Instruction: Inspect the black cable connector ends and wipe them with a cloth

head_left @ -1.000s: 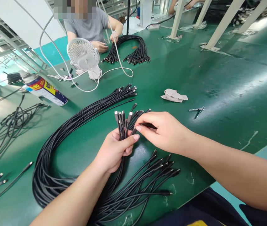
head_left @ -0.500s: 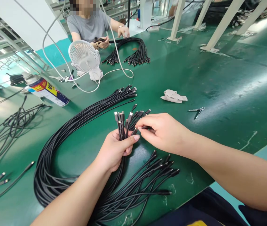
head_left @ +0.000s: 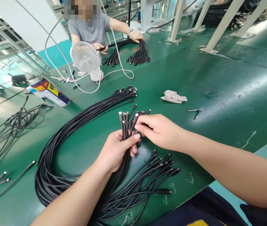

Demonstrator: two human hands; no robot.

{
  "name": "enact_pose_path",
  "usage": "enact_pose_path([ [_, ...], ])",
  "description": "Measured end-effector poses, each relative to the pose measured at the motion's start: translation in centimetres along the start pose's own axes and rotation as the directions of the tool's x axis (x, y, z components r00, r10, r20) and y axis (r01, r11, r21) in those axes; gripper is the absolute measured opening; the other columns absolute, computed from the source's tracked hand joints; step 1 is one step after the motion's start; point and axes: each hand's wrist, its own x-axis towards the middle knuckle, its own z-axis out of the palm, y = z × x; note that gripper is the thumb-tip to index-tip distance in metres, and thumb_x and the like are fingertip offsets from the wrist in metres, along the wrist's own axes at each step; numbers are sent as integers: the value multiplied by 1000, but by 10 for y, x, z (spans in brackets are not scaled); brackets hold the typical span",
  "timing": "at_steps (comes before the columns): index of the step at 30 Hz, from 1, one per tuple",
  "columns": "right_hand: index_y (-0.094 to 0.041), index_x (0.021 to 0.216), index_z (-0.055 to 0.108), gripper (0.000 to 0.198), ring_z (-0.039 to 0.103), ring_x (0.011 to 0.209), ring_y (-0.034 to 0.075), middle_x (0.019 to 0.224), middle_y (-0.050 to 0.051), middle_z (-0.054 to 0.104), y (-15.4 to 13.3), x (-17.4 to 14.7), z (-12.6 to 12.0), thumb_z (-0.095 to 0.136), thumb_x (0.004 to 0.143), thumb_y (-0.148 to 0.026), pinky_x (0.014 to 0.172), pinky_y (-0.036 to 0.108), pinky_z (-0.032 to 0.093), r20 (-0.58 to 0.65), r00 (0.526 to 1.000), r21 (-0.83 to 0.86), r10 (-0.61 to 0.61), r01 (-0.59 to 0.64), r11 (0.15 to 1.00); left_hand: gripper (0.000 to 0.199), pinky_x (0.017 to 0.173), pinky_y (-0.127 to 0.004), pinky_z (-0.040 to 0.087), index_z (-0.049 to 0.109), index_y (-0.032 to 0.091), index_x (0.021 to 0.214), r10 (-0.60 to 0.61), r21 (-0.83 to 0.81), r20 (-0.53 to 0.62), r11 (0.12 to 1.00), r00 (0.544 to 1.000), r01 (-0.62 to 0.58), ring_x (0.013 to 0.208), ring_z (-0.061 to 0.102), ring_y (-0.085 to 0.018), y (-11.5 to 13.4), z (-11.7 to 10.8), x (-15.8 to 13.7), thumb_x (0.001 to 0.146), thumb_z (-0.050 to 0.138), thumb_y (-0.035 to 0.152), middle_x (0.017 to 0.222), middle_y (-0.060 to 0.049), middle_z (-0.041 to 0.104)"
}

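My left hand (head_left: 121, 146) is closed around a bunch of black USB cables (head_left: 125, 121), their plugs sticking up above the thumb. Against the right side of that bunch, my right hand (head_left: 158, 130) pinches at a cable end; its fingertips partly hide what lies between them. More cable ends (head_left: 164, 164) fan out on the green table below my hands. A thick curved bundle of black cables (head_left: 51, 147) runs from under my left forearm to a row of plugs (head_left: 128, 91) farther back.
At the back, a co-worker (head_left: 90, 28) handles another cable bundle (head_left: 140, 53). A white fan (head_left: 86, 58), a spray can (head_left: 50, 91) and tangled cables (head_left: 22, 121) stand or lie left. A crumpled cloth (head_left: 174, 96) and small scissors (head_left: 196, 111) lie right.
My left hand and its bunch have shifted slightly right, and my right fingers have closed in against the plugs. The co-worker's arm has stretched out over the far bundle.
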Motion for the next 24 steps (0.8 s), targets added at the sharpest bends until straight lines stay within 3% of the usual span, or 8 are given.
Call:
enact_pose_path([
  [3, -16, 75, 55, 19, 50, 60, 10, 66, -1, 60, 2, 2, 1, 46, 91, -15, 59, 22, 35, -19, 999, -39, -34, 33, 999, 23, 42, -18, 46, 67, 11, 81, 20, -38, -1, 999, 1000, -20, 48, 57, -8, 0, 0, 0, 74, 76, 30, 71, -3, 67],
  [6, -16, 74, 54, 19, 48, 61, 11, 67, 0, 58, 3, 3, 0, 47, 91, -18, 60, 24, 33, -22, 1000, -180, -4, 0, 984, 24, 45, -19, 48, 68, 11, 85, -10, -102, -33, 995, 999, 7, 54, 62, -9, 0, -3, 1, 74, 76, 31, 87, -5, 69],
  [9, -16, 77, 55, 20, 48, 63, 13, 69, 2, 58, 5, 3, 1, 44, 93, -21, 61, 26, 32, -6, 1000, -301, 18, -18, 953, 24, 45, -19, 46, 67, 13, 83, -57, -159, -20, 986, 998, 53, 57, 63, -10, -1, -7, 2, 73, 76, 33, 85, -3, 66],
  [15, -15, 79, 58, 25, 53, 68, 17, 77, 7, 63, 2, 5, -3, 40, 94, -23, 62, 29, 32, 57, 992, -432, 113, -78, 899, 25, 49, -19, 40, 63, 13, 73, -77, -135, 155, 986, 985, 99, 53, 51, -6, 0, -6, -1, 77, 73, 35, 79, -2, 64],
  [19, -16, 83, 61, 20, 55, 70, 15, 77, 4, 63, -1, 5, -12, 44, 91, -21, 65, 28, 37, -11, 990, -181, 141, -140, 973, 28, 50, -20, 36, 68, 11, 80, -123, -54, 200, 989, 972, 136, 50, 47, -5, -2, -6, -1, 77, 73, 39, 75, -4, 64],
  [22, -17, 85, 60, 12, 53, 70, 13, 76, 0, 60, 3, 4, -16, 49, 86, -21, 68, 27, 41, 82, 988, 140, 130, -141, 980, 27, 50, -21, 34, 71, 12, 85, -117, -68, 196, 989, 974, 133, 51, 48, -5, -4, -9, 1, 76, 74, 37, 73, -2, 62],
  [24, -17, 91, 61, 11, 52, 71, 12, 78, -1, 58, 6, 4, -15, 54, 83, -21, 69, 27, 42, 118, 986, 258, 115, -142, 955, 26, 51, -21, 35, 72, 12, 87, -122, -75, 195, 987, 973, 139, 51, 49, -5, -4, -10, 2, 76, 75, 35, 72, -1, 62],
])
